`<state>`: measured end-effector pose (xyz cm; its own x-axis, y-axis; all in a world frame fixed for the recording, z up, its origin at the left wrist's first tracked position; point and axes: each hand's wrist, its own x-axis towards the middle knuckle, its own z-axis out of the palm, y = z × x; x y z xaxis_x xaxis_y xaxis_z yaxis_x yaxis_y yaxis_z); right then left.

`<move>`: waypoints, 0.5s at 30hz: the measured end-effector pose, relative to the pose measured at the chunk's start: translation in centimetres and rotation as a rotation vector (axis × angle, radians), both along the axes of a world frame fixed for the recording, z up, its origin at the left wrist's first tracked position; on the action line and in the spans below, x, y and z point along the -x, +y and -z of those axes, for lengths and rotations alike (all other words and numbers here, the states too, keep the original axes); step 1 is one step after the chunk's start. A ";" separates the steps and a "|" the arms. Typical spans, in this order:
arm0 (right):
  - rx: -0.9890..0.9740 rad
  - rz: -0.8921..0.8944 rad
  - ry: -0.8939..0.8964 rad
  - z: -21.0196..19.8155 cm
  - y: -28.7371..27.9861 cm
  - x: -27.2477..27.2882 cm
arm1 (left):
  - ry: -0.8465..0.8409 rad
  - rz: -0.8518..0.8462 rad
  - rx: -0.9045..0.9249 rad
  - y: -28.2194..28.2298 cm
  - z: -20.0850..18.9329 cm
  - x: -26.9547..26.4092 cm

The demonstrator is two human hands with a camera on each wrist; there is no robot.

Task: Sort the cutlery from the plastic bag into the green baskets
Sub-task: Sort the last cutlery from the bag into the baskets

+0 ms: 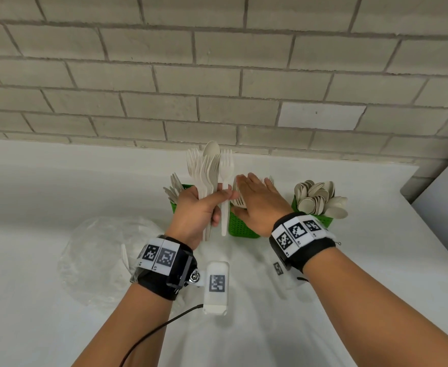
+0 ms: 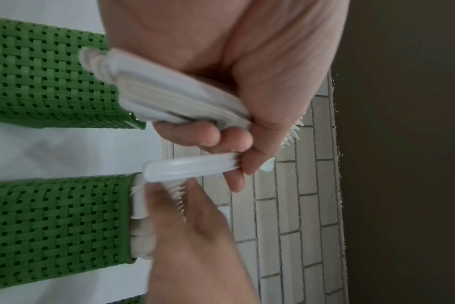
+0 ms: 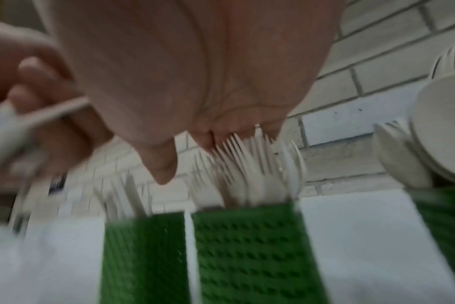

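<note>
- Head view, centre of the frame: the left hand is clamped round a fanned bundle of pale beige plastic forks with one spoon, heads up. A whiter plastic fork stands apart at the bundle's right edge, pinched only by thumb and fingertip, so it could slide out and drop onto the white desk.
- The right hand is flat, fingers straight and together, holding nothing, over the forks in the middle green woven plastic basket. Pressing there could tip the light basket or bend the tines; contact probably exists, though the right wrist view is too blurred to confirm.
- The lone spoon risks landing among forks; spoons belong in the right-hand green basket of beige spoons, right of centre.
- The crumpled clear plastic bag, lower left, seems to keep one piece, easily overlooked.
</note>
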<state>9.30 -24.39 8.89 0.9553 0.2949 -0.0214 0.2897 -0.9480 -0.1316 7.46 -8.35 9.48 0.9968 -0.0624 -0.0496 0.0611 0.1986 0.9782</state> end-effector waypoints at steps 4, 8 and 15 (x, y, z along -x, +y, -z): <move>-0.061 0.007 -0.010 -0.4 0.0 0.0 | 0.005 0.043 0.003 -0.2 0.0 0.4; -0.548 0.111 -0.084 -1.6 -0.2 0.8 | 0.000 0.058 -0.010 -0.3 -0.1 0.4; -1.217 0.182 -0.079 -5.8 -0.2 2.2 | 0.013 0.110 0.002 -1.1 -0.3 1.0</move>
